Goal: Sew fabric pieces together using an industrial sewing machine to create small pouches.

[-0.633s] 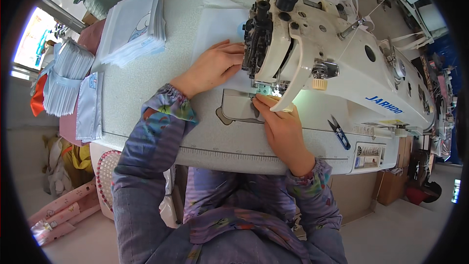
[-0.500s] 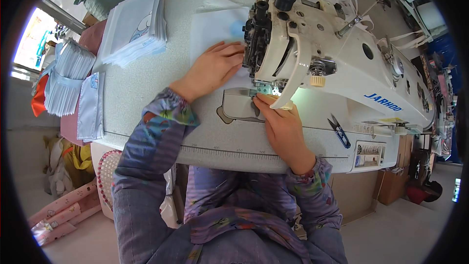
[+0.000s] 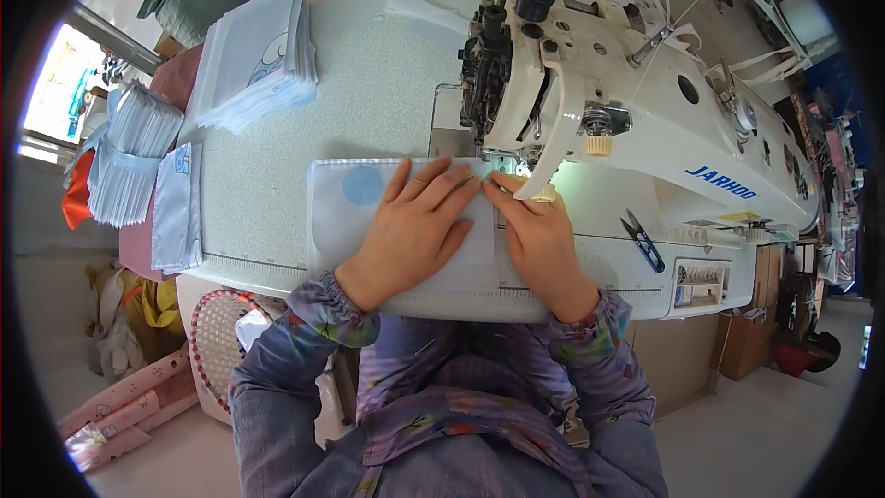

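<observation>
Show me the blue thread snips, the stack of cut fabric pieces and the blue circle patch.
blue thread snips (image 3: 643,241), head view, on the handle.
stack of cut fabric pieces (image 3: 253,55), head view, on the top piece.
blue circle patch (image 3: 362,185), head view, on its middle.

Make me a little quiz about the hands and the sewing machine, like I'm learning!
1. True or false: the left hand lies flat on the pale cloth piece.
2. Which is nearer the needle area of the sewing machine: A the left hand, B the right hand?
3. What small blue-handled tool lies on the table, to the right of the right hand?

Key: 1 true. 2 B. 3 thread snips.
</observation>
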Demonstrator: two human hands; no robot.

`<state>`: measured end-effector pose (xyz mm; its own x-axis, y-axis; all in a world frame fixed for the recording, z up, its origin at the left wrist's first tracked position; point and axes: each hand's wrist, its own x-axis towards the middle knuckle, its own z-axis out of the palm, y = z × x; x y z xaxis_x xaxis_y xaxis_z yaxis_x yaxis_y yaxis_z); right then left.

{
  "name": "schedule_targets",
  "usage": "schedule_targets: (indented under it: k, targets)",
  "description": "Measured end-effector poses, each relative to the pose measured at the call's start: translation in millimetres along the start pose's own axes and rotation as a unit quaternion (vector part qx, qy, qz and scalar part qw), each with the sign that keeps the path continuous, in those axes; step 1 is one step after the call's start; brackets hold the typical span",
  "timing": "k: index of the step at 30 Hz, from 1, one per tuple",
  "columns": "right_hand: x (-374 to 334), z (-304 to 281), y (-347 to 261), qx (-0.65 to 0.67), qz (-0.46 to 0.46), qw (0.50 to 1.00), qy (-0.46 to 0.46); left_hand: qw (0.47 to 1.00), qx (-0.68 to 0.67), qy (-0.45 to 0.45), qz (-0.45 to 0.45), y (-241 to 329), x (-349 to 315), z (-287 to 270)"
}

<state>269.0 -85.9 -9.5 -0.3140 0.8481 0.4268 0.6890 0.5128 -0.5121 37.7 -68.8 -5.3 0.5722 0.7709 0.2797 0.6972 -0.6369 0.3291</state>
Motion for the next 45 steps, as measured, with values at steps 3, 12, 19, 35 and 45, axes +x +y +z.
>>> schedule_targets:
  k: [3,12,19,35,45]
  targets:
    - [-0.8,0.0,0.4,-0.003,0.012,1.0,-0.004,1.0,-0.013,-0.009,0.006,-4.5,5.1,-3.9]
    - [-5.4,-0.9,0.2,0.009,-0.009,1.0,-0.023,0.997,-0.043,-0.02,0.059,-21.7,0.4,-15.2]
    - [-5.1,-6.3,2.3,0.006,-0.02,0.999,-0.031,0.992,-0.095,-0.022,0.079,-26.5,-3.5,-19.3]
    - [5.3,-1.9,0.2,-0.018,0.003,0.999,-0.035,0.984,-0.114,-0.034,0.131,-79.0,53.2,-16.6]
    - [4.9,-1.3,4.1,-0.007,0.004,1.0,-0.022,0.986,-0.104,-0.007,0.128,-91.3,68.8,-6.8]
